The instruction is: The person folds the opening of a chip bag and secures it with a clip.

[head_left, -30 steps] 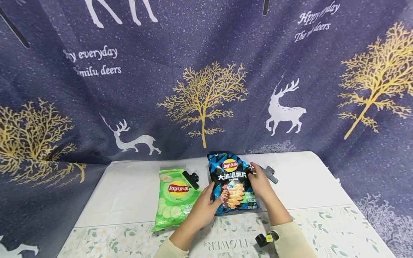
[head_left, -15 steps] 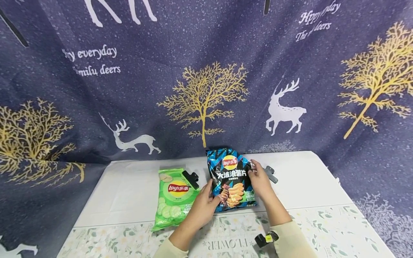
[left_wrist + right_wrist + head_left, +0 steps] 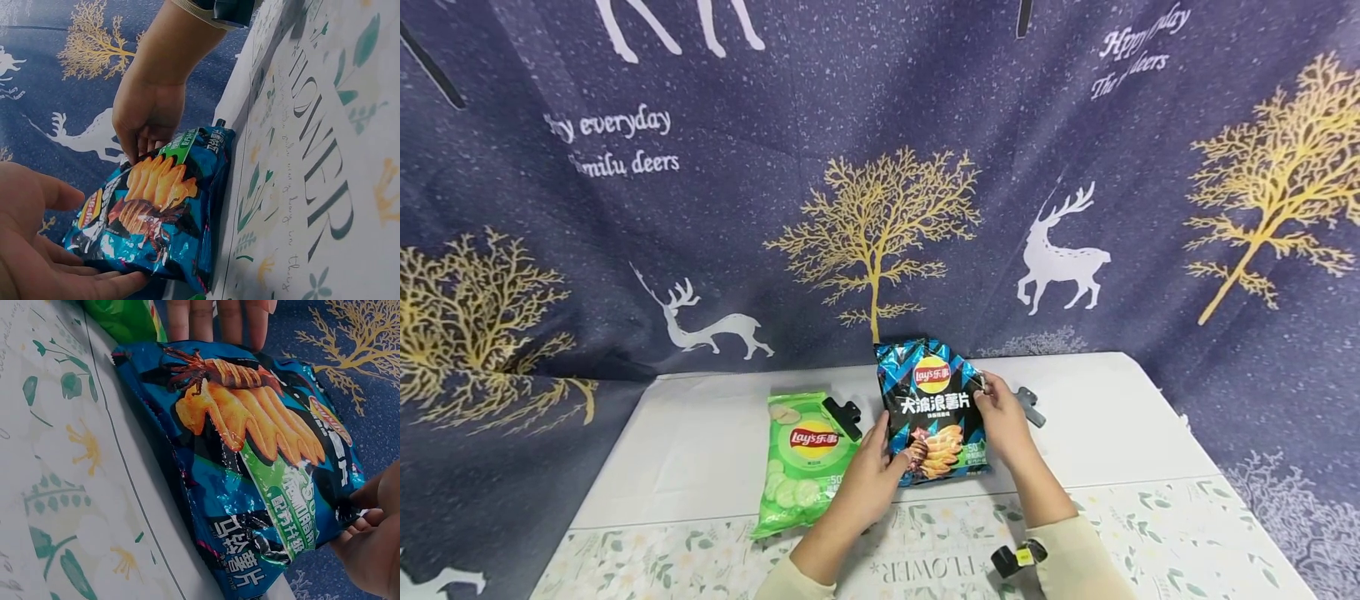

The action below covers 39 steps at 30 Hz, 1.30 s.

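Blue bag (image 3: pixel 934 410) raised upright; right hand (image 3: pixel 1003 421) partly hides grey clip (image 3: pixel 1028 407).

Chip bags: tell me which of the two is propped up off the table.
The blue-and-black foil chip bag, held upright between the left hand and right hand. The green foil chip bag lies flat, untouched, beside it.

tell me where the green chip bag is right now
In the head view the green chip bag lies flat on the table, left of the blue chip bag, with a black clip at its top right corner.
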Motion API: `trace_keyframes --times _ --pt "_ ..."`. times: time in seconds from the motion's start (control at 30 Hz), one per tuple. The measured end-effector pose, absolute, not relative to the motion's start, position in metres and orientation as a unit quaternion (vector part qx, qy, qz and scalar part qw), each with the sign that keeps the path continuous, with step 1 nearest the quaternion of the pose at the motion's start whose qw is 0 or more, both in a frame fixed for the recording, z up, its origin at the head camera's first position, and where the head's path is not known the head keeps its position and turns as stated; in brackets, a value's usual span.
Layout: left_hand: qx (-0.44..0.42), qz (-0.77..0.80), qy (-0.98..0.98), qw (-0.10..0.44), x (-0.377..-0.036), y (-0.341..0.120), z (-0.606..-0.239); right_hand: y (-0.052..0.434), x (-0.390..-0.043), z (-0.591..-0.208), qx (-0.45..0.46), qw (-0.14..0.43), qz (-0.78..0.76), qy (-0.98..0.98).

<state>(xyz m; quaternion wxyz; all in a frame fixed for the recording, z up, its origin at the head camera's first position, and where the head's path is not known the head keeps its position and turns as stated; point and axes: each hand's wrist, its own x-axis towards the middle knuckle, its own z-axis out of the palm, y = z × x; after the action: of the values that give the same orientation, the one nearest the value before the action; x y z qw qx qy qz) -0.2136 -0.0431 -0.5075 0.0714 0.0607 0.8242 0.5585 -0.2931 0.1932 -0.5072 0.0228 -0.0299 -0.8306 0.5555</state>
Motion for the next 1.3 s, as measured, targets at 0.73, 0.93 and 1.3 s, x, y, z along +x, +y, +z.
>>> trace_keyframes --times 0.73,0.93,1.3 --pt "0.041 0.575 0.816 0.042 -0.2096 -0.0409 -0.5028 0.1899 -0.2875 -0.5011 -0.024 0.057 0.6 -0.797" --pt "0.037 0.578 0.814 0.038 -0.2102 -0.0419 -0.5021 0.1878 -0.2891 -0.5021 -0.023 0.074 0.619 -0.782" --pt "0.032 0.568 0.822 0.034 -0.2093 -0.0454 -0.4997 0.1867 -0.2854 -0.4989 -0.009 0.07 0.637 -0.768"
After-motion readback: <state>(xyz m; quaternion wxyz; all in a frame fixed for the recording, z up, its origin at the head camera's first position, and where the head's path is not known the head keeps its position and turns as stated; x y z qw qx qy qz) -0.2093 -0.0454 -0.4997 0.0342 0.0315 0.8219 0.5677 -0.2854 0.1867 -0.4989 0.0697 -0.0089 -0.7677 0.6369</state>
